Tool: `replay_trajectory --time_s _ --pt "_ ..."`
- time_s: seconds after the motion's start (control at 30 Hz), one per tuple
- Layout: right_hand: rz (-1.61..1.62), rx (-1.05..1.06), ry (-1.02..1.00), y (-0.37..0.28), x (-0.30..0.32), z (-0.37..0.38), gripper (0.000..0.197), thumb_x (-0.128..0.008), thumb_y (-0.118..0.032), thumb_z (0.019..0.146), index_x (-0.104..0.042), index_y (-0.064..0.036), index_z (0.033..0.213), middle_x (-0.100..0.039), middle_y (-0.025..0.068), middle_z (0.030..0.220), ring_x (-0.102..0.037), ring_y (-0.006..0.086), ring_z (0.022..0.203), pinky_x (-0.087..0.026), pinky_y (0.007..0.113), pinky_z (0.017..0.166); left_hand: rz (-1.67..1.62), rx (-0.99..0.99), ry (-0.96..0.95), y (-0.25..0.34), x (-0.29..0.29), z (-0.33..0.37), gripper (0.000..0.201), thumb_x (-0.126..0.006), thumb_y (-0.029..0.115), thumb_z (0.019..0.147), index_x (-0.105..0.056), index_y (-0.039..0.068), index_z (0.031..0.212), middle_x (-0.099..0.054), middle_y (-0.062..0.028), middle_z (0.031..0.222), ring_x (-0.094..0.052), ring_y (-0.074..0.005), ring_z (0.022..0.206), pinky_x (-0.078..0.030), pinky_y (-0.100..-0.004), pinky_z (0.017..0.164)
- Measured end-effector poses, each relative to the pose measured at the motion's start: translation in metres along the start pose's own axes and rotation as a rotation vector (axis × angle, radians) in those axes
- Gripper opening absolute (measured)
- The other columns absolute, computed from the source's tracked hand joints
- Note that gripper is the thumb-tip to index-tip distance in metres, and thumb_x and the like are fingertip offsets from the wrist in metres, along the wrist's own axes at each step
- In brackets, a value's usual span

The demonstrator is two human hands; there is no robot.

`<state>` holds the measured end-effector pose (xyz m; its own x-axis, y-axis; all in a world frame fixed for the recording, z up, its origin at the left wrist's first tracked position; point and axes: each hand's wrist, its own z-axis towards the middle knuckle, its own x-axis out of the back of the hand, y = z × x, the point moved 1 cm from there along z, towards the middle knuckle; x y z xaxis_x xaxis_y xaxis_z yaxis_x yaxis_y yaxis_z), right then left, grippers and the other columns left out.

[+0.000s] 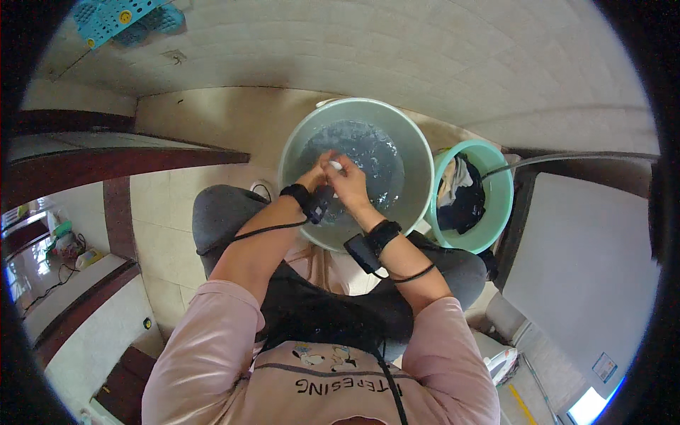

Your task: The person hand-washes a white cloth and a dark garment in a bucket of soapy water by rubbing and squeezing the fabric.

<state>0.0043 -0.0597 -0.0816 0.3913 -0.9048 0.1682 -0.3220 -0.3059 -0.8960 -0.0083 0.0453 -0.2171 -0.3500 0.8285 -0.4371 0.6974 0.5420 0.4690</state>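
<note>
A large pale green basin [418, 149] of soapy water stands on the tiled floor in front of my knees. Both hands meet over it. My left hand [316, 170] and my right hand [347, 180] are closed together on a small white item [334, 165], just above the water. What the item is cannot be made out. Each wrist wears a black band with a small device and a cable running back along the forearm.
A smaller green bucket [501, 185] holding dark and white clothes stands right of the basin. A grey hose [567, 157] leads to it from the right. A blue plastic basket [113, 18] lies at the far left. A dark wooden door frame [113, 164] runs along the left.
</note>
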Motion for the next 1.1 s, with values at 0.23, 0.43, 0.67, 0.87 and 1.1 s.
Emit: replay_trajectory --time_s 0.23,0.43,0.67,0.87,1.1 --pt "-0.417 0.002 0.263 0.022 0.047 0.019 0.034 -0.051 -0.036 0.078 -0.063 -0.0043 0.076 -0.059 0.0194 0.069 -0.058 0.0367 0.066 -0.045 0.041 0.063 0.426 -0.040 0.072 0.018 -0.095 -0.045 0.033 -0.045 0.034 0.083 -0.054 0.003 0.090 -0.055 -0.0045 0.078 -0.055 -0.0186 0.067 -0.044 -0.0316 0.056" --pt "-0.537 -0.024 0.193 0.080 0.055 0.040 0.039 -0.050 -0.037 0.080 -0.062 0.0000 0.075 -0.062 0.0173 0.071 -0.060 0.0306 0.067 -0.045 0.036 0.062 0.177 0.064 0.189 -0.017 -0.057 -0.011 0.039 -0.044 0.035 0.083 -0.051 0.001 0.100 -0.057 -0.0123 0.088 -0.056 -0.0248 0.074 -0.047 -0.0385 0.062" --pt "-0.777 0.338 0.165 0.153 0.084 0.042 0.033 -0.057 -0.024 0.073 -0.058 0.0015 0.093 -0.058 0.0217 0.085 -0.053 0.0386 0.084 -0.043 0.044 0.077 -0.159 -0.124 0.239 -0.009 -0.023 -0.010 0.041 -0.045 0.030 0.082 -0.043 0.004 0.113 -0.053 -0.0181 0.100 -0.051 -0.0292 0.092 -0.042 -0.0406 0.080" --pt "-0.493 0.007 0.016 0.117 0.064 0.031 0.024 -0.061 -0.022 0.071 -0.059 -0.0016 0.083 -0.061 0.0170 0.076 -0.060 0.0311 0.073 -0.046 0.038 0.065 0.135 -0.350 0.423 -0.017 0.027 0.023 0.040 -0.044 0.032 0.083 -0.044 0.006 0.113 -0.054 -0.0126 0.100 -0.051 -0.0239 0.092 -0.042 -0.0392 0.078" --pt "0.037 -0.215 -0.039 0.128 0.066 0.037 0.024 -0.052 -0.026 0.082 -0.060 -0.0047 0.075 -0.055 0.0018 0.063 -0.050 0.0094 0.061 -0.041 0.025 0.057 -0.152 0.109 0.197 -0.008 -0.058 -0.015 0.040 -0.041 0.038 0.085 -0.042 0.011 0.114 -0.054 -0.0100 0.100 -0.054 -0.0228 0.086 -0.045 -0.0383 0.073"
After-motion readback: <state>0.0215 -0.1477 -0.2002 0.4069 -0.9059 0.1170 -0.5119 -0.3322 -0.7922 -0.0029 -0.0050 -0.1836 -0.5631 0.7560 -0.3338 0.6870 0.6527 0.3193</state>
